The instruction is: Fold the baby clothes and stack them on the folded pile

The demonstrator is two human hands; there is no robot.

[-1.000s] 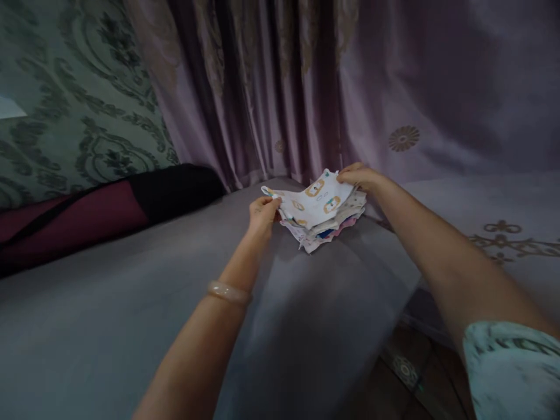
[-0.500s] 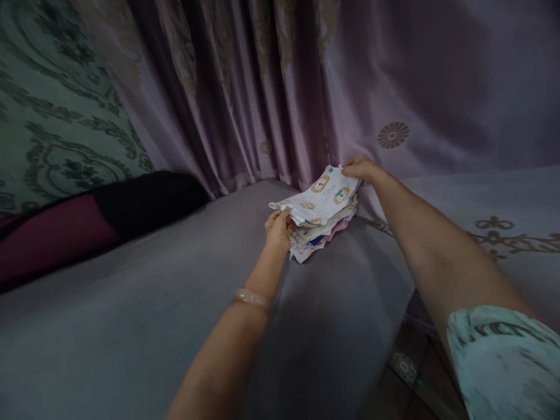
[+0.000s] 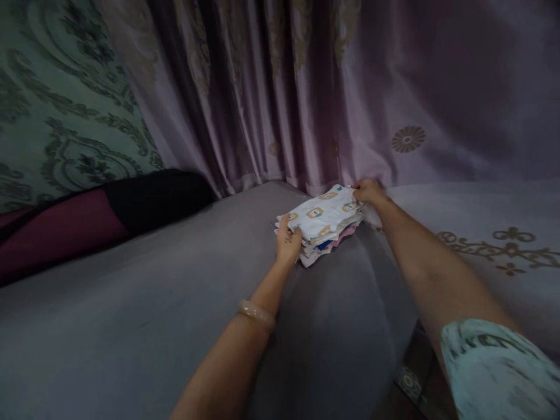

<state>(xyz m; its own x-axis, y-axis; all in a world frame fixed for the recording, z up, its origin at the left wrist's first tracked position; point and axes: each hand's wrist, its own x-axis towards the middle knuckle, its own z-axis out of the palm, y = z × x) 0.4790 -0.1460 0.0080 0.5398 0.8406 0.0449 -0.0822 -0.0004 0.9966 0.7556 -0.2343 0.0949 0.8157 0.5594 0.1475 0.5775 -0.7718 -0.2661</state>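
A stack of folded cloths (image 3: 335,236) lies on the grey surface near the curtain. On top is a white cloth (image 3: 315,213) printed with orange and green figures. My left hand (image 3: 289,240), below a pale bangle, is at the near left corner of the stack, its thumb and fingers on the white cloth's edge. At the far right corner, my right hand (image 3: 368,191) pinches the same cloth between thumb and fingers. Pink and blue layers show lower in the stack.
A purple curtain (image 3: 297,116) hangs behind the grey padded surface (image 3: 131,315). Along the left back edge lies a black and dark red bundle (image 3: 109,213). White fabric with brown embroidery (image 3: 472,204) is at the right, above a patch of dark floor (image 3: 409,382).
The white cloth has come down from a raised, tilted position to lie flatter on the stack. Both hands have lowered with it, and my left hand has turned at the corner.
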